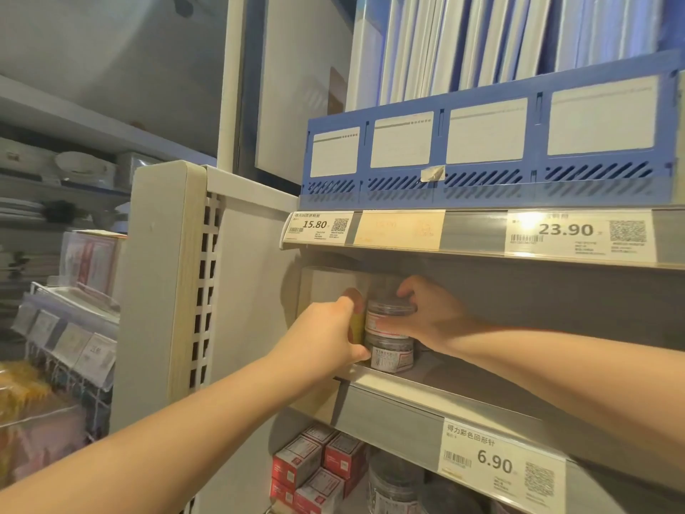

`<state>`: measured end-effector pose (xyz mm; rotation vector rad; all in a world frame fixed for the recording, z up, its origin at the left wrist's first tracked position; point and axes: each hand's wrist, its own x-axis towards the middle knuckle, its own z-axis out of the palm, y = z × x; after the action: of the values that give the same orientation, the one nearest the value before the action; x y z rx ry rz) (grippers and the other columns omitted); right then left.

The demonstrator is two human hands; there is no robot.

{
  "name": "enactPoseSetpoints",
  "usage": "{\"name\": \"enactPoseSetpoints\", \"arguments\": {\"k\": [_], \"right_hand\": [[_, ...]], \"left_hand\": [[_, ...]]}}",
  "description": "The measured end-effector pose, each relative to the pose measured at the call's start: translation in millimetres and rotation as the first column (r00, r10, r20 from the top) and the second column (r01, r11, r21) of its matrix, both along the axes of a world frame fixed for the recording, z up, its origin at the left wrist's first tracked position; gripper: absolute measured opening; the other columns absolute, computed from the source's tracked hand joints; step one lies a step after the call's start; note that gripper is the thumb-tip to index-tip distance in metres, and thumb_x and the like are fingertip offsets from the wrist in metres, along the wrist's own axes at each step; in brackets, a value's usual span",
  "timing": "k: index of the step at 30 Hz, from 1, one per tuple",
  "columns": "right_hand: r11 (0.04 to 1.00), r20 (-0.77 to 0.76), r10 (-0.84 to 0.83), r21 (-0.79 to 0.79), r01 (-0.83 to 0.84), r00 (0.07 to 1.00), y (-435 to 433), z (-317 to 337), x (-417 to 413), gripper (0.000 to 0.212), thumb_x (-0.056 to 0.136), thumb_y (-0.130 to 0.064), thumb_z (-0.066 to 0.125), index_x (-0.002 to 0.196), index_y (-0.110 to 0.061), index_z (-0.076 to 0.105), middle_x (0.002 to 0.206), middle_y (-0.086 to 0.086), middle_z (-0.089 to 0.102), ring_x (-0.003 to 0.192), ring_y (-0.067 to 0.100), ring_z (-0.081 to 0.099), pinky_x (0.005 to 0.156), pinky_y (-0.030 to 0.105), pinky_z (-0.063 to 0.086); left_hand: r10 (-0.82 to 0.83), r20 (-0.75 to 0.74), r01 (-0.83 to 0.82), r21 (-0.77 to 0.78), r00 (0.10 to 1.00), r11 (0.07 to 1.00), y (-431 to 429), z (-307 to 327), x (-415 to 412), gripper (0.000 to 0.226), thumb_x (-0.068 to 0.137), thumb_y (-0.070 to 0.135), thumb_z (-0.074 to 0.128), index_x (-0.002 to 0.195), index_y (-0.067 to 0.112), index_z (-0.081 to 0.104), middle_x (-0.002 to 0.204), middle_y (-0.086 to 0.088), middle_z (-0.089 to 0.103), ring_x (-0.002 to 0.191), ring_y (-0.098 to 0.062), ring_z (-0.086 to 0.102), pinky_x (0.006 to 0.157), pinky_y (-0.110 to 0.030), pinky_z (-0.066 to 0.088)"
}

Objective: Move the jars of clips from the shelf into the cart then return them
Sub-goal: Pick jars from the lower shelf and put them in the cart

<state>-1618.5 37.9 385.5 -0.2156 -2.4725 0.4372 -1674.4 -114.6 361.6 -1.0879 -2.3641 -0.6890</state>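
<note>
Two bare hands reach into the left corner of a shop shelf point(426, 385), where two clear jars of clips stand stacked one on the other. The right hand point(435, 315) grips the upper jar point(387, 317), with the thumb across its label and the fingers curled over the lid. The left hand point(324, 333) sits just beside the stack, its thumb touching the lower jar point(393, 356). Its fingers reach behind and out of sight, so I cannot tell what they hold, if anything. To do this step well, it seems wise to steady the lower jar while the upper one is handled, keep the upper jar upright, and clear the low shelf overhead. A yellowish shape between the left hand and the jars is too hidden to name. The cart is not in view. One frame does not show whether the jars are leaving or coming back. The labels are too small to read, and the clips inside show only as dark blurs.
</note>
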Motion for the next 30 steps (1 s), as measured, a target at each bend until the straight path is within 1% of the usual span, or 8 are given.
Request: {"name": "enactPoseSetpoints", "arguments": {"k": [5,10,14,16,18,21,26,30], "right_hand": [[0.997,-0.011,-0.075,-0.018,0.075,0.997,-6.8,5.4,8.2,0.057,0.079,-0.046,0.068,0.124,-0.018,0.048,0.118,-0.001,0.049,0.100,0.014,0.047,0.075,0.024,0.035],[0.991,0.007,-0.136,-0.019,0.136,0.991,-15.1,10.6,28.8,0.028,0.086,-0.035,0.064,0.109,-0.020,0.057,0.106,-0.002,0.058,0.094,0.015,0.054,0.072,0.023,0.039],[0.988,0.043,-0.144,0.064,0.141,0.989,-22.6,2.0,60.0,0.007,0.088,-0.033,0.055,0.093,-0.027,0.056,0.079,-0.011,0.056,0.077,0.011,0.052,0.060,0.021,0.038],[0.972,-0.029,-0.178,0.152,0.181,0.984,-28.0,-0.9,77.9,0.010,0.087,-0.033,0.052,0.090,-0.028,0.060,0.075,-0.011,0.056,0.079,0.014,0.053,0.064,0.027,0.040],[0.960,-0.126,-0.191,0.182,0.212,0.974,-34.9,-2.3,97.6,0.009,0.086,-0.033,0.054,0.087,-0.027,0.062,0.082,-0.010,0.061,0.085,0.014,0.057,0.076,0.031,0.046],[0.953,-0.165,-0.226,0.167,0.253,0.960,-45.2,-8.3,139.6,0.007,0.086,-0.032,0.055,0.081,-0.030,0.059,0.081,-0.011,0.062,0.087,0.015,0.058,0.085,0.039,0.045],[0.921,-0.166,-0.352,0.117,0.373,0.921,-73.0,-31.0,234.1,0.010,0.086,-0.030,0.055,0.085,-0.027,0.065,0.083,-0.010,0.067,0.083,0.010,0.060,0.079,0.034,0.048],[0.852,-0.146,-0.512,0.037,0.522,0.846,-107.6,-53.2,334.2,0.013,0.084,-0.026,0.056,0.087,-0.019,0.067,0.083,-0.004,0.068,0.080,0.013,0.060,0.075,0.034,0.049]], "left_hand": [[-0.044,-0.074,0.049,0.066,0.996,0.997,-1.2,-2.0,2.3,0.036,0.084,0.035,0.061,0.114,0.018,0.050,0.092,-0.001,0.065,0.087,-0.020,0.059,0.076,-0.035,0.051],[-0.152,-0.128,0.175,0.188,0.980,0.966,5.1,-2.0,12.6,0.017,0.086,0.032,0.054,0.095,0.020,0.060,0.076,0.006,0.060,0.079,-0.017,0.056,0.066,-0.028,0.045],[-0.257,-0.146,0.287,0.248,0.955,0.925,14.7,-1.4,16.7,0.018,0.086,0.027,0.054,0.093,0.018,0.068,0.080,0.004,0.066,0.082,-0.018,0.058,0.071,-0.029,0.047],[-0.288,-0.176,0.327,0.269,0.941,0.906,17.3,2.3,21.6,0.015,0.086,0.025,0.054,0.087,0.019,0.068,0.075,0.007,0.061,0.078,-0.016,0.054,0.067,-0.027,0.039],[-0.338,-0.205,0.384,0.262,0.919,0.885,17.3,3.7,34.4,0.013,0.086,0.025,0.054,0.083,0.022,0.067,0.072,0.009,0.059,0.076,-0.015,0.054,0.067,-0.027,0.037],[-0.449,-0.224,0.494,0.226,0.865,0.840,15.3,0.8,69.6,0.014,0.086,0.027,0.053,0.080,0.024,0.065,0.072,0.010,0.062,0.075,-0.013,0.056,0.068,-0.028,0.042],[-0.615,-0.239,0.654,0.142,0.751,0.743,13.4,-4.0,154.0,0.016,0.087,0.029,0.050,0.085,0.024,0.065,0.079,0.007,0.065,0.076,-0.014,0.057,0.070,-0.031,0.046],[-0.769,-0.230,0.801,0.109,0.596,0.589,5.7,-11.0,250.6,0.024,0.083,0.032,0.046,0.083,0.020,0.066,0.077,0.003,0.066,0.076,-0.018,0.058,0.070,-0.034,0.046]]}}
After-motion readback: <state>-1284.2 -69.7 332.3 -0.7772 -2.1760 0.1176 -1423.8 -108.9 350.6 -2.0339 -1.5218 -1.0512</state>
